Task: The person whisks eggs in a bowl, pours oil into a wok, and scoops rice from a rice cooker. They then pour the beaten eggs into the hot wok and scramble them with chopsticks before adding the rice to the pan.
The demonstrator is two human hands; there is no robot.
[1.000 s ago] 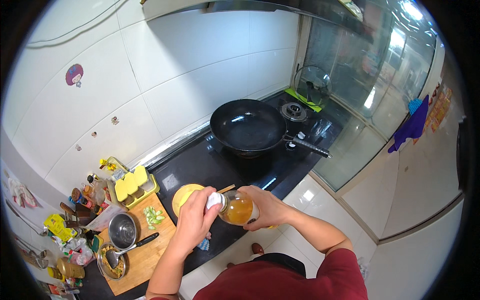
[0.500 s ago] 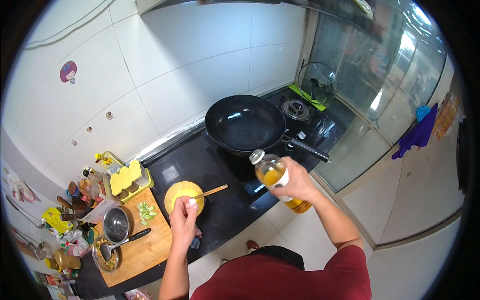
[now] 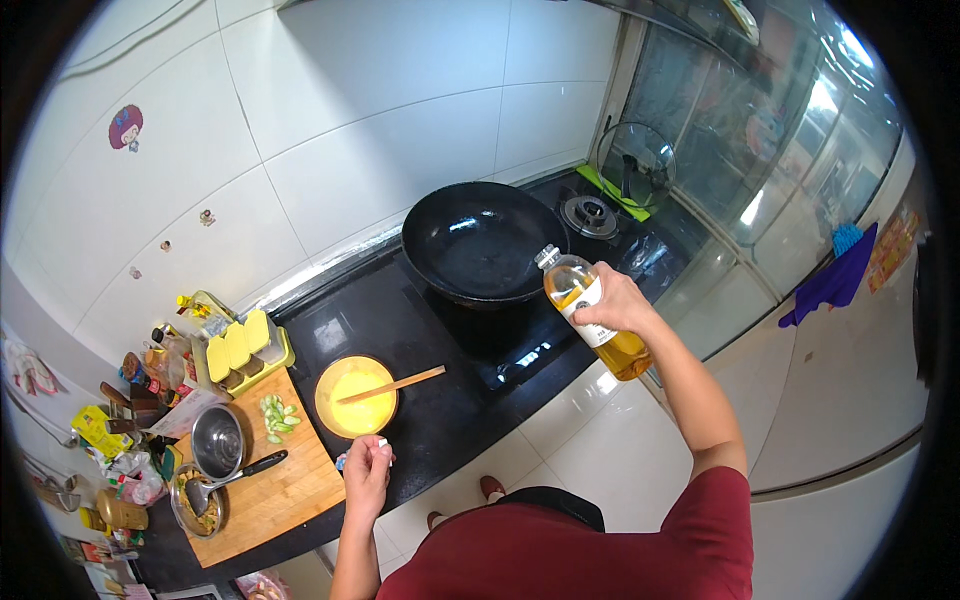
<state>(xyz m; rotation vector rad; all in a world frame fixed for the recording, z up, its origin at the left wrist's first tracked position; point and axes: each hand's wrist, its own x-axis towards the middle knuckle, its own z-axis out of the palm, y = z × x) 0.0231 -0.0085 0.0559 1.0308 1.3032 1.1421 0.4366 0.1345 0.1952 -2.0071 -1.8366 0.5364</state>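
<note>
My right hand [image 3: 615,303] grips a clear oil bottle [image 3: 584,290] of golden liquid with a white label. Uncapped, it tilts with its mouth toward the right side of a black wok [image 3: 480,245]. No stream of liquid is visible. My left hand [image 3: 367,476] pinches a small white cap [image 3: 383,442] at the counter's front edge. Just beyond that hand stands a bowl [image 3: 320,400] of yellow beaten egg, with wooden chopsticks [image 3: 412,381] resting across it. The wok sits on the stove, its inside dark and shiny.
A cutting board [image 3: 290,490] on the left bears chopped green pieces [image 3: 277,418], a metal bowl [image 3: 218,442] and a dish of food with a black-handled ladle [image 3: 262,464]. Yellow-lidded seasoning boxes [image 3: 235,350] stand behind. A glass lid [image 3: 640,170] leans beyond the right burner [image 3: 590,217].
My right hand has carried the bottle right and up, closer to the wok's side. My left hand, holding the cap, has drawn back from over the egg bowl toward me.
</note>
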